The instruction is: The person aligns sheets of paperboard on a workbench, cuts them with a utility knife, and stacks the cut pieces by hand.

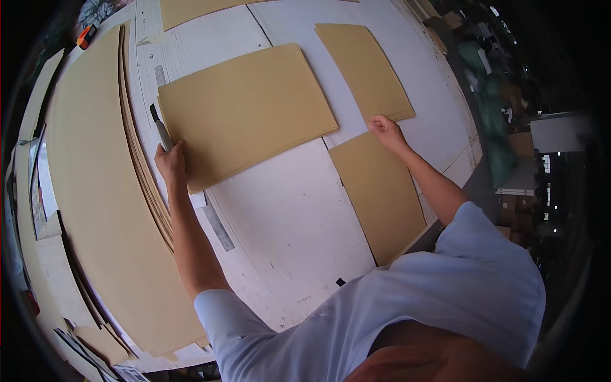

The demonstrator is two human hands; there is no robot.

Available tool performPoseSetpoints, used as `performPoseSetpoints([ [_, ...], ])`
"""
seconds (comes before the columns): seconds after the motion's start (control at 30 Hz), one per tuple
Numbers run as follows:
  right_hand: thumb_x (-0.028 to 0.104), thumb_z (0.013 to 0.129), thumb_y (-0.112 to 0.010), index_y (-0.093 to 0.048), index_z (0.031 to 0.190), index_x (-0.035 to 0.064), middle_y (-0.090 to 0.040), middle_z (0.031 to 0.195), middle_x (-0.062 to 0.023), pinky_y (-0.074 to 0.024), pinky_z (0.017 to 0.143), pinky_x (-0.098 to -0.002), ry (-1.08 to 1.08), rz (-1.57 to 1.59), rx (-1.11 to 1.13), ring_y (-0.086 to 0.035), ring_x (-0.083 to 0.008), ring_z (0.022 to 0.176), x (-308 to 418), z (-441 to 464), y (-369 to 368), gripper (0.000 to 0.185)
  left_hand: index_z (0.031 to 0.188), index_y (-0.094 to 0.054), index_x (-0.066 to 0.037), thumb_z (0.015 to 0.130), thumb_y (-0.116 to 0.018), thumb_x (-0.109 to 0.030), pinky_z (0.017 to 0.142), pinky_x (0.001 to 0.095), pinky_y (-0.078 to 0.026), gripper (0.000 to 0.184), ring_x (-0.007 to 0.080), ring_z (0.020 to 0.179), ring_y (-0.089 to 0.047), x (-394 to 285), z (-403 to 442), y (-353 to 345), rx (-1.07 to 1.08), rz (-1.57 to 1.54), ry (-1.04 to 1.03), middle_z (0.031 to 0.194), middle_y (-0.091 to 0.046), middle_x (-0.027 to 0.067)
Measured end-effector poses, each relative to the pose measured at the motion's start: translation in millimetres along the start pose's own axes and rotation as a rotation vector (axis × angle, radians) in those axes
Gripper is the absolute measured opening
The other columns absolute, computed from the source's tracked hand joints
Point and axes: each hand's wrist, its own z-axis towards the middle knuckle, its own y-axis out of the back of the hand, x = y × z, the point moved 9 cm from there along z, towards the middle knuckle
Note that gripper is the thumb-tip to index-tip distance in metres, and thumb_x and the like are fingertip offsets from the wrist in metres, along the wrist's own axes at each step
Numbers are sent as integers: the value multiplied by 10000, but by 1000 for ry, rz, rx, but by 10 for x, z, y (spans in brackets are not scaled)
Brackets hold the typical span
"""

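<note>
In the head view my left hand is closed around a utility knife with a grey handle, its dark blade pointing away from me. That hand rests at the left edge of a stack of brown cardboard sheets. My right hand has its fingers curled together, between a narrower cardboard stack and a cardboard piece nearer my body. Whether it pinches an edge there is hidden.
Long cardboard sheets are piled along the left side. A metal ruler lies on the white tabletop, which has a small black object near me. An orange-and-black tool sits at the far left.
</note>
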Motion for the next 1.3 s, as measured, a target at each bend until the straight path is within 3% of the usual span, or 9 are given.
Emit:
performPoseSetpoints([
  [0.23,212,872,-657,-602,1111,33,-675,1016,-125,-511,832,-351,-415,-201,-90,-655,-226,939,-1676,-1913,506,303,840,-614,-16,753,-728,-158,542,310,-417,201,119,578,-499,52,41,40,14,95,1,696,-596,33],
  [0.33,268,867,-638,-600,1076,47,-661,973,-169,-497,844,-414,-340,-369,-228,-638,-312,944,-1804,-2314,690,307,791,-612,24,720,-747,-270,621,409,-455,331,240,623,-568,-253,-436,306,-351,404,-158,721,-637,127],
  [0.4,306,843,-654,-565,1152,41,-604,1104,-180,-464,904,-438,-392,-372,-196,-569,-328,1069,-2034,-2468,621,417,829,-596,28,775,-748,-210,679,386,-436,287,201,720,-534,-291,-1056,289,-418,141,-288,801,-620,111],
  [0.5,355,818,-671,-507,1232,25,-532,1195,-189,-453,916,-458,-405,-409,-190,-506,-358,1144,-2156,-2584,531,554,922,-593,26,853,-698,-160,719,322,-430,224,167,797,-495,-95,-2329,-260,-136,0,-101,868,-582,75],
  [0.6,387,793,-690,-492,1206,10,-487,1217,-200,-454,915,-472,-426,-356,-116,-476,-372,1158,-2052,-2538,564,593,900,-603,-39,849,-714,-118,602,219,-393,145,78,674,-499,305,-3863,-1071,179,-232,178,776,-585,19],
  [0.73,384,784,-704,-516,1073,-2,-533,1127,-220,-465,908,-468,-362,-311,-26,-519,-381,1088,-2085,-2479,560,517,973,-611,4,855,-720,-151,695,260,-447,224,122,760,-558,725,-5423,-1753,364,22,345,836,-616,44],
  [0.83,396,778,-710,-520,1074,-21,-554,1119,-222,-477,897,-473,-302,-197,-5,-541,-399,1070,-2223,-2377,493,545,1002,-608,29,865,-708,-164,752,287,-461,256,148,814,-577,401,-5760,-1956,245,22,154,883,-633,64],
  [1.13,321,773,-732,-623,1080,-37,-660,996,-251,-519,845,-456,-356,100,405,-640,-342,1003,-2368,-2140,457,484,976,-609,18,859,-696,-174,703,283,-450,241,132,768,-561,689,-5610,-1958,197,158,149,843,-623,54],
  [1.3,403,875,-669,-588,1175,16,-615,1170,-155,-508,844,-429,-451,918,650,-600,-264,1058,-2523,-2613,169,496,864,-568,-40,843,-694,-166,527,238,-361,180,77,598,-470,447,-5758,-2027,148,128,253,742,-564,23],
])
